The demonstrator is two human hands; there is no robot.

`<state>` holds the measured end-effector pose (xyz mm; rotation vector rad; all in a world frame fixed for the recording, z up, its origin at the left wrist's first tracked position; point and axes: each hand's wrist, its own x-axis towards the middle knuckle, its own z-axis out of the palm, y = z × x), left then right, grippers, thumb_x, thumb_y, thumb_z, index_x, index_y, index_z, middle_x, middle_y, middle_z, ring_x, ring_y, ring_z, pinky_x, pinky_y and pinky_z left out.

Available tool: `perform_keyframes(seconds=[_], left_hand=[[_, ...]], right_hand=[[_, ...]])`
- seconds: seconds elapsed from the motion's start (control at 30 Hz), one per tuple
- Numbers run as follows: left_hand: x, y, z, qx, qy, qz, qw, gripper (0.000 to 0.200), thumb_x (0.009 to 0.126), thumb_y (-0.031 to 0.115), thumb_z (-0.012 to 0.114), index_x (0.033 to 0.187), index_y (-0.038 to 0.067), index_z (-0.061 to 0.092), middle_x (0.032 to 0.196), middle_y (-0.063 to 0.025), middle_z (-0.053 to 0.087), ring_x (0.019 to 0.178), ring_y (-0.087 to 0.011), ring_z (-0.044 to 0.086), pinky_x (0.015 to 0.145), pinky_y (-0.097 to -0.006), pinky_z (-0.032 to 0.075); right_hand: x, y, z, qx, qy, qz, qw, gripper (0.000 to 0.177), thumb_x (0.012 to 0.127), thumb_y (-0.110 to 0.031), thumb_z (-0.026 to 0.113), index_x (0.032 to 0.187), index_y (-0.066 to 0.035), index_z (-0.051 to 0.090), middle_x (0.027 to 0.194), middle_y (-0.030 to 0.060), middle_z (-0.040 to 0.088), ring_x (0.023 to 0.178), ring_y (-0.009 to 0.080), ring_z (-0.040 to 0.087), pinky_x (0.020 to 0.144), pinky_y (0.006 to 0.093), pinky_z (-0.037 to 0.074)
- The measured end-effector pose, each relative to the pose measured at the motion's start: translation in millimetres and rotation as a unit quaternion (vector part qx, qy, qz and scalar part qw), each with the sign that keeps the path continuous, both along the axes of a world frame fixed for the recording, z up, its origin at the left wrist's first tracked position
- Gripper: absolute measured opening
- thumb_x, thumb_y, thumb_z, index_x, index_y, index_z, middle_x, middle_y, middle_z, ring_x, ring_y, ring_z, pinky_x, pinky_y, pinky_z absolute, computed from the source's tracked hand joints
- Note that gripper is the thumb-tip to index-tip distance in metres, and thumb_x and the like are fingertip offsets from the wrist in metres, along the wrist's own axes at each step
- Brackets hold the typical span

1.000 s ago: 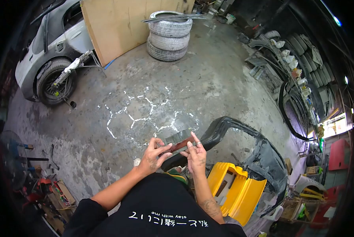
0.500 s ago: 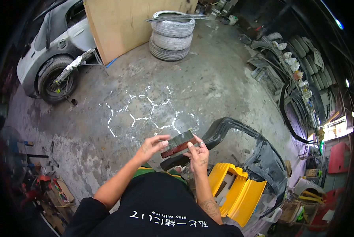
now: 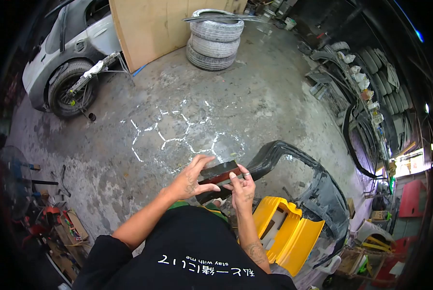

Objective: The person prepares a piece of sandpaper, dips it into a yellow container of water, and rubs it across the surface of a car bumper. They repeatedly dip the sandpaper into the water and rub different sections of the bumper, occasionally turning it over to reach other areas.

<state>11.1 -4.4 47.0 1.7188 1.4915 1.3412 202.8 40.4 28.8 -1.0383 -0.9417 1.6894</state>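
Note:
A sanding block [image 3: 221, 177], red-brown along its side with a dark grey face like sandpaper, is held in front of my body. My right hand [image 3: 243, 187] grips its right end, thumb on the near side and fingers behind. Around the block's left end, my left hand [image 3: 192, 178] is spread, fingers above and thumb below; whether it touches the block is hard to see. Beneath the hands lies a black car bumper [image 3: 269, 157], its near end partly hidden by them.
A yellow plastic piece [image 3: 293, 237] stands by my right forearm. Stacked tyres [image 3: 215, 41] and a wooden board [image 3: 153, 34] are ahead, beside a grey car [image 3: 76, 48]. White marks [image 3: 175, 140] cover part of the floor. Car parts [image 3: 371, 96] line the right side.
My left hand has opened from the block's left edge, its fingers and thumb now spread wide. The block has tilted slightly in my right hand. The view has shifted a little.

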Motion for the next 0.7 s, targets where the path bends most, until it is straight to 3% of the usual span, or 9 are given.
perform_keyframes(seconds=[0.13,0.37,0.47,0.53,0.7], left_hand=[[2,0,4,-0.036,0.063,-0.032,0.997,0.072,0.077,0.035,0.084,0.133,0.003,0.052,0.102,-0.0141,0.063,0.09,-0.037,0.067,0.084,-0.0428,0.055],[23,-9,-9,-0.04,0.107,-0.033,0.993,0.042,0.088,0.021,0.073,0.122,0.003,0.058,0.099,-0.0174,0.063,0.088,-0.0377,0.066,0.07,-0.0436,0.054],[24,-12,-11,-0.041,0.031,-0.021,0.998,0.035,0.09,0.02,0.072,0.116,0.001,0.059,0.095,-0.0168,0.062,0.085,-0.0353,0.066,0.071,-0.0403,0.053],[20,-13,-5,-0.053,-0.09,-0.041,0.994,0.029,0.091,0.018,0.071,0.111,0.0,0.058,0.093,-0.0135,0.062,0.082,-0.0267,0.065,0.073,-0.0359,0.05],[17,-20,6,-0.16,-0.15,-0.086,0.972,0.032,0.09,0.021,0.073,0.108,0.001,0.057,0.095,-0.0098,0.062,0.085,-0.0175,0.061,0.077,-0.0332,0.048]], right_hand=[[-3,-4,-2,0.008,-0.039,0.023,0.999,0.042,0.096,-0.006,0.064,0.134,0.003,0.049,0.101,0.0098,0.069,0.087,0.0149,0.07,0.076,0.0301,0.062],[-5,-1,-3,0.005,0.012,0.003,1.0,0.039,0.097,-0.004,0.06,0.133,0.005,0.048,0.104,0.0123,0.069,0.088,0.0162,0.07,0.078,0.0312,0.062],[1,1,6,-0.029,0.006,0.035,0.999,0.045,0.096,-0.004,0.062,0.137,0.004,0.045,0.108,0.0131,0.069,0.095,0.0184,0.069,0.084,0.0344,0.061],[10,2,19,-0.012,0.119,0.119,0.986,0.052,0.095,-0.004,0.065,0.141,0.005,0.043,0.112,0.0132,0.069,0.105,0.0205,0.067,0.091,0.0393,0.059],[29,11,-9,0.016,0.115,0.145,0.983,0.047,0.093,-0.004,0.068,0.136,0.008,0.051,0.116,0.0129,0.069,0.11,0.0191,0.064,0.097,0.036,0.054]])
